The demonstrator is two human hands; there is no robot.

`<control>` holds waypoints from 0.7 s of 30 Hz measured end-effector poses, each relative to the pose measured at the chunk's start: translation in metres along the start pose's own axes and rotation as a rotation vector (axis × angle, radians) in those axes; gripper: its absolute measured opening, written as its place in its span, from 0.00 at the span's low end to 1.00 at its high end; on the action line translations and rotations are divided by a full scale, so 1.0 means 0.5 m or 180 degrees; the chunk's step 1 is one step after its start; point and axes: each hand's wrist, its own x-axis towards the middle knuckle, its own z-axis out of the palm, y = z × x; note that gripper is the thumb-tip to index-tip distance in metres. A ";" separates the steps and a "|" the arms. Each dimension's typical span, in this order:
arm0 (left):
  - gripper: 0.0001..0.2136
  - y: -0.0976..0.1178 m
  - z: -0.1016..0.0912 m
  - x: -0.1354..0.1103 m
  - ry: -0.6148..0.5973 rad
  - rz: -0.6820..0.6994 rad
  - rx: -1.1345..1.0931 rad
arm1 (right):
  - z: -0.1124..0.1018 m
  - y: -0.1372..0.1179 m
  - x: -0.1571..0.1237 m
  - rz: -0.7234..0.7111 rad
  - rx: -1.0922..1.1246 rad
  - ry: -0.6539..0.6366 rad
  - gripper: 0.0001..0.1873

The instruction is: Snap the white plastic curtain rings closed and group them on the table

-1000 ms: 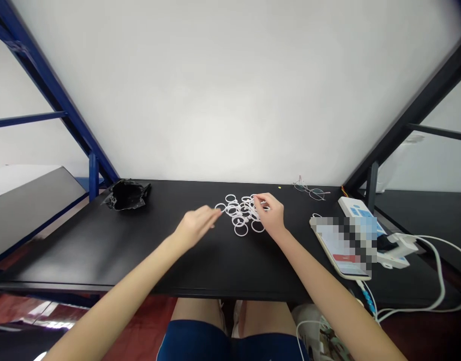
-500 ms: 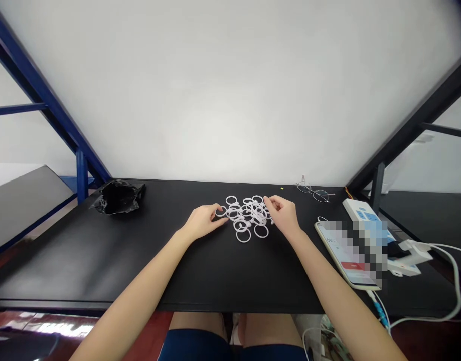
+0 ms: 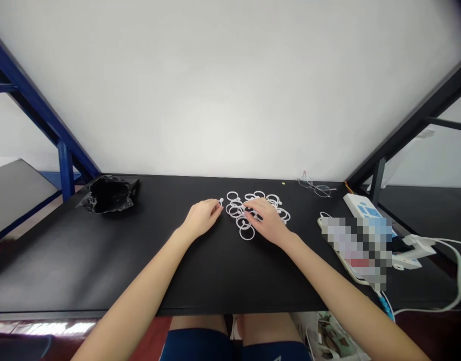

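Note:
A loose pile of thin white rings point(image 3: 247, 233), with small round knobs on some of them, lies on the black tabletop point(image 3: 215, 271). My left hand point(image 3: 202, 218) is just left of the pile, its fingers closed on one white ring; the knob and a bit of the rim show at the fingertips. Over the middle of the pile is my right hand point(image 3: 268, 220), palm down, thumb and fingers apart above the rings. It hides part of the pile, and some rings show beyond and to the right of it.
A crumpled black plastic bag point(image 3: 112, 194) gapes at the back left. Eyeglasses point(image 3: 315, 188) lie at the back right. Farther right are a phone point(image 3: 343, 258), partly blurred out, and a white power strip point(image 3: 360, 205) with plugs and cables. Blue metal posts point(image 3: 66, 168) rise at the left.
My left hand has closed on a ring and drawn it slightly left of the pile. My right hand has moved left from the pile's right edge to over its middle; rings at the right have spread out.

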 end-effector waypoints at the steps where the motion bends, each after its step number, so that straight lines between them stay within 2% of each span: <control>1: 0.13 -0.001 0.002 0.000 0.0104 0.0006 -0.0033 | 0.008 -0.003 0.003 -0.0032 0.0022 -0.0125 0.12; 5: 0.10 -0.009 0.010 0.002 0.0636 0.0037 -0.0549 | 0.036 -0.003 0.014 0.0119 0.0028 -0.0145 0.10; 7: 0.08 -0.008 0.016 0.004 0.0716 0.0099 -0.0938 | 0.044 0.002 0.016 0.0184 0.0005 -0.0076 0.09; 10: 0.06 0.005 0.026 0.003 0.0433 0.0255 -0.1157 | 0.050 0.006 0.017 0.0296 0.0041 0.0008 0.07; 16: 0.06 0.038 0.042 -0.001 -0.0028 0.0505 -0.0920 | 0.046 0.003 0.013 0.0362 0.0077 0.0206 0.06; 21: 0.06 0.037 0.044 0.001 -0.0145 0.0544 -0.0667 | 0.033 -0.001 0.003 0.0521 0.0040 0.0756 0.06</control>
